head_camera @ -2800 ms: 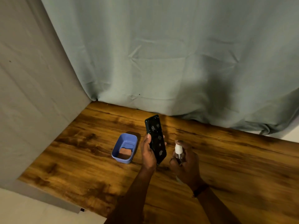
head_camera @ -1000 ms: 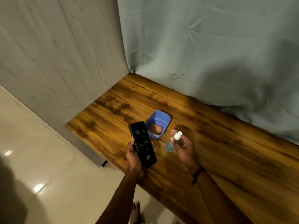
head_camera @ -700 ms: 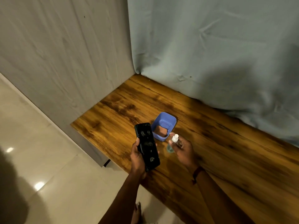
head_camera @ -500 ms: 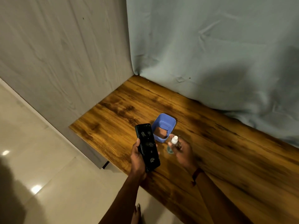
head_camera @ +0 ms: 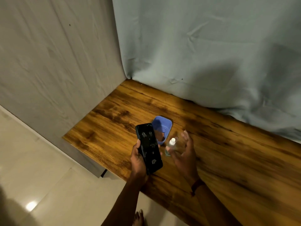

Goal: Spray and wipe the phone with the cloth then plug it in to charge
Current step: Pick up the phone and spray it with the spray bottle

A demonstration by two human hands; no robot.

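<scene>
My left hand [head_camera: 138,159] grips a black phone [head_camera: 149,146] from below, screen up, with wet spray blotches on the glass. A small clear spray bottle [head_camera: 170,146] with a white cap stands upright on the wooden table [head_camera: 228,157], just right of the phone. My right hand [head_camera: 184,152] is beside the bottle with fingers spread, holding nothing. A brownish cloth [head_camera: 161,136] lies inside the blue plastic tub [head_camera: 164,123] behind the phone, partly hidden by it.
A grey-blue curtain [head_camera: 203,54] hangs along the table's back edge, and a pale fabric wall [head_camera: 57,62] closes the left side. Tiled floor [head_camera: 40,185] lies below the table's near-left edge. A dark band sits on my right wrist [head_camera: 196,185].
My right hand set the spray bottle down on the table and opened its fingers. The left hand kept the phone, and the view shifted left and down.
</scene>
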